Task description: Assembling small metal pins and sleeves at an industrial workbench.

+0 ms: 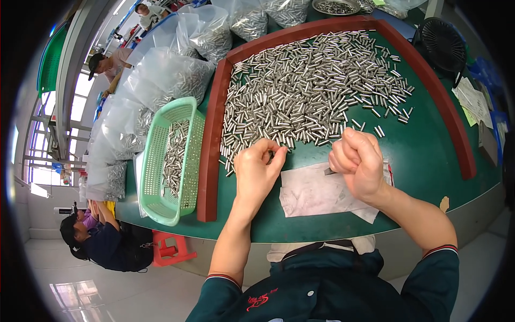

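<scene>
A broad heap of short shiny metal pins (300, 86) lies spread over the green tabletop. At the heap's near edge is my left hand (253, 170), its thumb and forefinger curled together in a pinch; whatever they grip is hidden. My right hand (360, 163) is closed like a fist above a stained whitish cloth (306, 193). A small grey end shows beside its lower fingers, too little to name. The cloth lies flat between my hands and the table's front edge.
A dark red raised border (209, 177) fences the heap on three sides. Left of it stands a light green basket (185, 185) partly filled with pins. Clear bags of pins (182, 80) line the left and back. A black fan (441, 45) and papers (472, 99) are at right.
</scene>
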`<state>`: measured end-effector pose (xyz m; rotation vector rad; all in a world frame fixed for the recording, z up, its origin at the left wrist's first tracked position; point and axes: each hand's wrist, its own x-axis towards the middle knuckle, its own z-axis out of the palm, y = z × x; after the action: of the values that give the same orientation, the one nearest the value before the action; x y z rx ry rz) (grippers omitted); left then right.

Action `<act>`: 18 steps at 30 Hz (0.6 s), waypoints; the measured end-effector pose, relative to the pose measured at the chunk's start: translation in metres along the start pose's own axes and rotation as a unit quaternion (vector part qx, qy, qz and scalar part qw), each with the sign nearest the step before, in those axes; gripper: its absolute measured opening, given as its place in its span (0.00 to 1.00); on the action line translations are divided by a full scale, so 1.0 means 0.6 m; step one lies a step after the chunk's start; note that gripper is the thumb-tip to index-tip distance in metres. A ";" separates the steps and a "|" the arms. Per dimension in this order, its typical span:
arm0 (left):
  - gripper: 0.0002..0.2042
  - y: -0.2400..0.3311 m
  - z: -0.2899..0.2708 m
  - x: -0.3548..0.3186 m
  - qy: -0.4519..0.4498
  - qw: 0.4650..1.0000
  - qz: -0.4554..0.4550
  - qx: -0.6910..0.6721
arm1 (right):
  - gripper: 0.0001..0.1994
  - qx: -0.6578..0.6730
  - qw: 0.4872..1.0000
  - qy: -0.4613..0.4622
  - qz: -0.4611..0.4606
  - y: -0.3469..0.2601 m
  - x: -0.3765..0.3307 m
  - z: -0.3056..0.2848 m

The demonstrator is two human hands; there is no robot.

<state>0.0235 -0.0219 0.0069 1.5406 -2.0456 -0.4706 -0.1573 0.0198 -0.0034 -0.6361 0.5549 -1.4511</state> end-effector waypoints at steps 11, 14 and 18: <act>0.04 -0.011 0.022 -0.002 0.023 0.993 0.046 0.109 | 0.21 0.001 1.000 -0.001 -0.003 0.001 0.001 -0.001; 0.03 0.001 0.017 -0.007 0.042 0.996 0.062 0.045 | 0.21 0.000 1.000 0.004 -0.005 0.003 0.000 -0.004; 0.03 0.019 0.024 -0.025 -0.151 0.980 0.109 -0.071 | 0.21 -0.010 1.000 0.010 -0.010 0.001 0.000 0.001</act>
<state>0.0095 -0.0047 -0.0012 1.2008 -2.3190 -0.7855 -0.1569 0.0201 -0.0035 -0.6451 0.5808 -1.4735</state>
